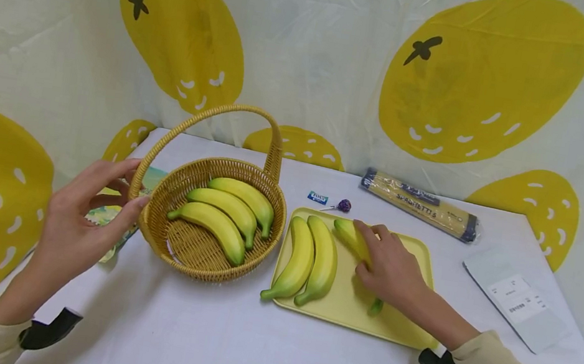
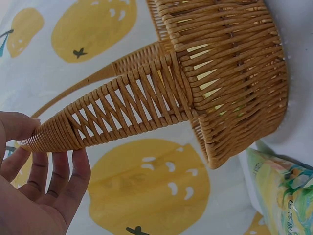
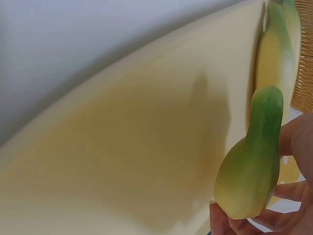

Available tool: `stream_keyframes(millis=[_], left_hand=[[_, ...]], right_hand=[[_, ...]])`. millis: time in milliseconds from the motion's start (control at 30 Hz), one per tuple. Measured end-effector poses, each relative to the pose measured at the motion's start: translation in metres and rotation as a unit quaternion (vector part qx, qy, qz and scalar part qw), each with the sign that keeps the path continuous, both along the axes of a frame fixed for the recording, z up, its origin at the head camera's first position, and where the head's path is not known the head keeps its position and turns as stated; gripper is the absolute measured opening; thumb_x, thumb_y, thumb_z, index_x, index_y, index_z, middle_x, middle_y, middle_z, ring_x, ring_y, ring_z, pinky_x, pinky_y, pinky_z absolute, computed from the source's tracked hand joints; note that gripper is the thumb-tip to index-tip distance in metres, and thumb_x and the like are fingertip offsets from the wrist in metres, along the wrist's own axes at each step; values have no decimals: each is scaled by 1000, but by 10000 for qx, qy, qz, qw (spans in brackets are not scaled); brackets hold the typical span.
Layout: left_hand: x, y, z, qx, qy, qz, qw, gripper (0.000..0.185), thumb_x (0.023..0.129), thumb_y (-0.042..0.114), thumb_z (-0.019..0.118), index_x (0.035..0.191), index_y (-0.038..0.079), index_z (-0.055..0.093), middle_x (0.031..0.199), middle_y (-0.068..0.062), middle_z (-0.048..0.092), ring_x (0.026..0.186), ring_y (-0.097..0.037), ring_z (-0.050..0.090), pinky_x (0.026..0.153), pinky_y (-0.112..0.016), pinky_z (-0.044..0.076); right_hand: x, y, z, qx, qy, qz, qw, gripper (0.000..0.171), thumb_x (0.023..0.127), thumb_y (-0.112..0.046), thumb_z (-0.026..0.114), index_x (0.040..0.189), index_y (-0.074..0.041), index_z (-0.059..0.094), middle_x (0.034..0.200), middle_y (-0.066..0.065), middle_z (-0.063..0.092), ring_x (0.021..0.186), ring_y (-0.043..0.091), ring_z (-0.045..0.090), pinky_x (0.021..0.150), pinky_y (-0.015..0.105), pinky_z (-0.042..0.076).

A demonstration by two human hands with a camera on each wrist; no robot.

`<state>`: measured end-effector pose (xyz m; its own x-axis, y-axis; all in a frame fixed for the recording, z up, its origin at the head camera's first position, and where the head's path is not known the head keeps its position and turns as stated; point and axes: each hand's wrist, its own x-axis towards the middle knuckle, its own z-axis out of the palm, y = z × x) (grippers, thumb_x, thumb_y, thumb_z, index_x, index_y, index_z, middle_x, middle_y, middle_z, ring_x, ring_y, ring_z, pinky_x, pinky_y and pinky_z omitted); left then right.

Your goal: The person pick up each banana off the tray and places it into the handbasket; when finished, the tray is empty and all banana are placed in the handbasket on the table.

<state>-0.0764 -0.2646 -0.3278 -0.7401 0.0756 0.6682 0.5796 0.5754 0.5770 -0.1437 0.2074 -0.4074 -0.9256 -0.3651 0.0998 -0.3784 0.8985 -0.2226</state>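
Note:
On the left, my left hand pinches the side of the wicker basket's arched handle between thumb and fingers. Three yellow bananas lie side by side in the basket. Over the yellow tray, my right hand grips another banana, thumb on one side and fingers on the other. Its green stem end points toward the wrist camera, and the hand hides its middle in the head view. Two more bananas rest on the tray's left part, their stem ends toward the front edge.
Behind the tray lie a spaghetti pack, a purple lollipop and a small blue packet. A pale labelled pouch lies to the right. Left of the basket is a colourful green bag. A fruit-print curtain hangs behind.

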Motion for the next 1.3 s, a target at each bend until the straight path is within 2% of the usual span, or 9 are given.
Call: stream_keyframes(millis=[233, 500, 767, 1067, 1300], left_hand=[[-1, 1, -2, -18, 99, 69, 9999, 72, 76, -24, 80, 141, 3, 67, 110, -7, 66, 95, -8, 62, 83, -10, 53], [1, 1, 0, 27, 57, 50, 10000, 71, 77, -24, 79, 142, 3, 67, 108, -6, 65, 95, -9, 62, 82, -11, 54], [-1, 0, -2, -17, 113, 37, 9999, 72, 76, -24, 80, 142, 3, 67, 107, -7, 65, 95, -9, 61, 83, -10, 54], [-1, -2, -2, 11, 104, 1, 9999, 73, 74, -26, 79, 141, 2, 67, 108, -7, 64, 94, -9, 62, 83, -10, 54], [-1, 0, 0, -79, 80, 43, 9999, 75, 75, -25, 81, 143, 4, 66, 107, -6, 65, 95, -8, 61, 82, -10, 53]], right_hand=[[0, -2, 11, -145, 159, 107, 9997, 75, 88, -11, 72, 159, -12, 46, 133, 22, 58, 109, 40, 60, 69, 50, 60], [-1, -11, 23, -173, 367, 358, 9985, 73, 88, -9, 69, 157, -10, 48, 131, 20, 59, 108, 40, 60, 68, 49, 58], [1, -26, 33, 0, 412, 511, 9978, 72, 88, -9, 69, 157, -10, 49, 133, 19, 58, 109, 38, 59, 63, 41, 56], [5, -49, 52, 130, 552, 779, 9953, 74, 88, -8, 67, 159, -13, 47, 134, 17, 58, 107, 35, 59, 54, 35, 52], [4, -67, 65, 154, 697, 1026, 9922, 75, 87, -6, 66, 159, -15, 46, 133, 14, 58, 105, 33, 58, 48, 35, 48]])
